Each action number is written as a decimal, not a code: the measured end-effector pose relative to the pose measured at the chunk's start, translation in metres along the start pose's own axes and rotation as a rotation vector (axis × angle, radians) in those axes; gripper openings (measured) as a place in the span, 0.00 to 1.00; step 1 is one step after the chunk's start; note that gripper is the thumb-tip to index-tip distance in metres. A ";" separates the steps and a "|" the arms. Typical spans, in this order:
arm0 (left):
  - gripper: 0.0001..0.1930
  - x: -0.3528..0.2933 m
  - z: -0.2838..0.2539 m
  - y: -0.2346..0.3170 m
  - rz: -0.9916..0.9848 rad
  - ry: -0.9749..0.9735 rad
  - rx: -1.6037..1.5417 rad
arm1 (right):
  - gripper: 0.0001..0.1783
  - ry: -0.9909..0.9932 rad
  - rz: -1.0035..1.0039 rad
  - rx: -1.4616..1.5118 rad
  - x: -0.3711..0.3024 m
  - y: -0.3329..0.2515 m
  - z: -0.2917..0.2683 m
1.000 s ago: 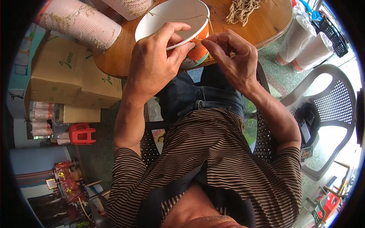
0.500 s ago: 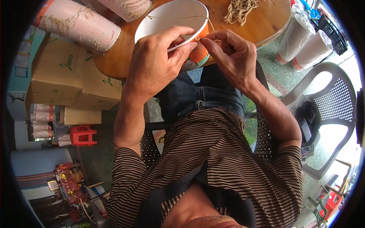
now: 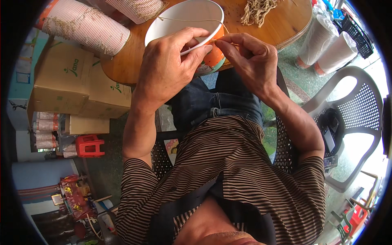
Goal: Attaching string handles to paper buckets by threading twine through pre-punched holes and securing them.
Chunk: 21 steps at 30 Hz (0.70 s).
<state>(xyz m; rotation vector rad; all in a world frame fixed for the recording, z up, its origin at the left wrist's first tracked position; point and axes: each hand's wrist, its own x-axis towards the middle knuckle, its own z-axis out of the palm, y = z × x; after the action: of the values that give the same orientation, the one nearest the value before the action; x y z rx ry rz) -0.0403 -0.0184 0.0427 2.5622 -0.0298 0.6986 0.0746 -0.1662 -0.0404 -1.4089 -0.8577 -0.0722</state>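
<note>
A paper tub (image 3: 179, 12), white inside and printed orange and green outside, is tilted at the near edge of the wooden table. My left hand (image 3: 165, 67) grips its near rim, fingers inside and thumb against the outer wall. A thin tan cord (image 3: 192, 20) crosses the tub's mouth from the far left rim to the right side. Close beside that right side, my right hand (image 3: 253, 61) is closed in a pinch on the cord near the wall. The fingertips partly hide the cord's end and where it meets the tub.
Stacked nested tubs (image 3: 87, 26) with cords lie at the left of the table (image 3: 281, 30); a cord bundle (image 3: 258, 12) lies at the back. Cardboard boxes (image 3: 61, 75) and a red stool (image 3: 90, 146) stand left. A grey chair (image 3: 355, 102) and wrapped tub stacks (image 3: 337, 53) are right.
My right hand has shifted slightly to the right, drawing the cord; the small loop by the tub wall looks tighter. My left hand and the tub have hardly moved.
</note>
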 end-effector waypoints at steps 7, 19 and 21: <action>0.14 0.000 0.002 0.001 -0.021 -0.028 -0.003 | 0.09 -0.009 0.020 -0.011 0.002 0.000 0.001; 0.11 0.020 -0.008 -0.015 0.170 -0.106 -0.100 | 0.12 -0.118 0.081 -0.010 0.013 -0.006 -0.006; 0.10 0.027 -0.013 -0.015 0.157 -0.170 -0.081 | 0.13 -0.137 0.067 -0.023 0.015 -0.006 -0.008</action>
<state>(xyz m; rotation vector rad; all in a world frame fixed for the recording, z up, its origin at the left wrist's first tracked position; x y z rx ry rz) -0.0202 0.0037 0.0586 2.5536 -0.3120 0.5220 0.0861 -0.1682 -0.0269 -1.4754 -0.9241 0.0662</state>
